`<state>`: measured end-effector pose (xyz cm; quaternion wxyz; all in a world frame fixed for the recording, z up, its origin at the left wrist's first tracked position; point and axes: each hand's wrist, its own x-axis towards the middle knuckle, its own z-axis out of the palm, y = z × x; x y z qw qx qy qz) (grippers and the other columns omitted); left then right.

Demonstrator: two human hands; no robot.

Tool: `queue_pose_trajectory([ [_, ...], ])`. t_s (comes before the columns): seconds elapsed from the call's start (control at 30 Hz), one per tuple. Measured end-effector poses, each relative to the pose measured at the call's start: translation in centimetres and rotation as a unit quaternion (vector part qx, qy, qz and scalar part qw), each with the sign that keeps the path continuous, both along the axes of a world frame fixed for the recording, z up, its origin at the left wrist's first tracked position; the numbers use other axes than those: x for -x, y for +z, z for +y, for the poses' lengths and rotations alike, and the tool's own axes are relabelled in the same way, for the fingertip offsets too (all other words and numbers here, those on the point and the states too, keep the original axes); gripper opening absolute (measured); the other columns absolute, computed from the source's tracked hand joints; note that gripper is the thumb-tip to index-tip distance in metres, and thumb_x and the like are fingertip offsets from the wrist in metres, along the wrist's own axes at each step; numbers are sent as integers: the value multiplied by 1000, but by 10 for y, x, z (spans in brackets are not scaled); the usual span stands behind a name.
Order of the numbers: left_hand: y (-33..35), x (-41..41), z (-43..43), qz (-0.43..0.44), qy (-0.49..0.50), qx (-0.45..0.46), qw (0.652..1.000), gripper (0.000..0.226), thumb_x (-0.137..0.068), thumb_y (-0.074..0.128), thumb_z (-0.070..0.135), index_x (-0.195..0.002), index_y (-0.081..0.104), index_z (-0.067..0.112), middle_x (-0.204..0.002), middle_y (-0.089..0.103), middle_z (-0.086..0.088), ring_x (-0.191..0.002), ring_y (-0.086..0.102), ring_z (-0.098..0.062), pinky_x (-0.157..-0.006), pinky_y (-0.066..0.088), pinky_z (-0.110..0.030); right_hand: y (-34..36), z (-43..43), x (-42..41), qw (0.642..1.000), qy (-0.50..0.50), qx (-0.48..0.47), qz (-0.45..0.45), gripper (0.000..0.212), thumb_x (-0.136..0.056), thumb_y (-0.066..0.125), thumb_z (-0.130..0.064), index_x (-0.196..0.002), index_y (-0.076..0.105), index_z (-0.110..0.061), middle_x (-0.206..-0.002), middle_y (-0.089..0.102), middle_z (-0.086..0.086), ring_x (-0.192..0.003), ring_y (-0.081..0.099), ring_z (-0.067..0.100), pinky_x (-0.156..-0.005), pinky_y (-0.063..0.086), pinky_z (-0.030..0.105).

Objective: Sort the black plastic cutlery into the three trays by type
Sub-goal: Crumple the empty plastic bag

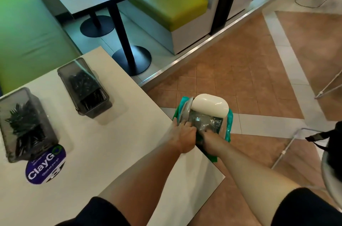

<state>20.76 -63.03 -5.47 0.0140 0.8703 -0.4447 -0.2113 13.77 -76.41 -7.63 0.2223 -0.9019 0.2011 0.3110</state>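
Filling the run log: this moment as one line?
left hand: grips green plastic bag rim | right hand: inside bag, grip hidden | grey plastic trays: hold black cutlery

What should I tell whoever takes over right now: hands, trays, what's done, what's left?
Left hand: grips the rim of the green bag on the white chair beside the table.
Right hand: reaches into the clear plastic inside the bag; grip unclear.
Done: near tray and far tray on the table both hold black cutlery.
The third tray is out of view.
Left: probably take out what is in the clear plastic and sort it by type.
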Motion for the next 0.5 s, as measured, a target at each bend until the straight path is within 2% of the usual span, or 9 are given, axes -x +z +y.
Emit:
queue_pose_trajectory([
  [0.07, 2, 2, 4, 3, -6, 20, 1000, 37, -99, 47, 25, -136, 53, 23, -145, 51, -3, -144, 37, -29, -120, 12, -65, 9, 3, 0, 1000, 9, -13, 7, 42, -99, 55, -33, -141, 49, -31, -135, 53, 7, -113, 58, 28, -100, 49, 42],
  [0.17, 4, 6, 5, 7, -14, 25, 1000, 46, -100, 45, 26, -147, 43, 25, -155, 44, 0, -149, 30, -28, -119, 8, -66, 21, 6, 3, 997, -20, -80, -11, 27, -101, 54, -25, -128, 58, -27, -123, 63, 4, -105, 60, 21, -93, 49, 35],
  [0.27, 9, 11, 7, 7, -15, 19, 1000, 54, -101, 42, 28, -154, 33, 24, -160, 37, -2, -151, 26, -30, -120, 7, -67, 35, 5, 9, 985, -110, -128, -26, 37, -98, 55, -14, -133, 57, -28, -123, 61, 1, -109, 54, 20, -96, 46, 36],
  [0.33, 12, 13, 7, 11, -17, 4, 1000, 50, -101, 43, 27, -151, 37, 21, -157, 40, -5, -149, 28, -32, -118, 10, -69, 44, 2, 14, 978, -141, -150, -27, 41, -96, 56, -9, -131, 58, -30, -114, 59, -3, -110, 51, 21, -93, 45, 36],
  [0.4, 18, 15, 9, 15, -11, -10, 1000, 46, -100, 44, 28, -146, 43, 20, -153, 42, -7, -147, 30, -34, -116, 13, -71, 56, 3, 18, 982, -133, -133, -11, 29, -96, 57, -9, -118, 64, -26, -103, 59, -2, -106, 54, 22, -89, 47, 36],
  [0.5, 32, 18, 14, 29, 8, 0, 1000, 42, -100, 46, 29, -141, 49, 20, -149, 44, -8, -144, 34, -33, -115, 19, -69, 70, 4, 19, 990, -106, -96, 6, 22, -89, 55, -8, -102, 68, -20, -106, 65, 7, -103, 61, 27, -94, 53, 42],
])
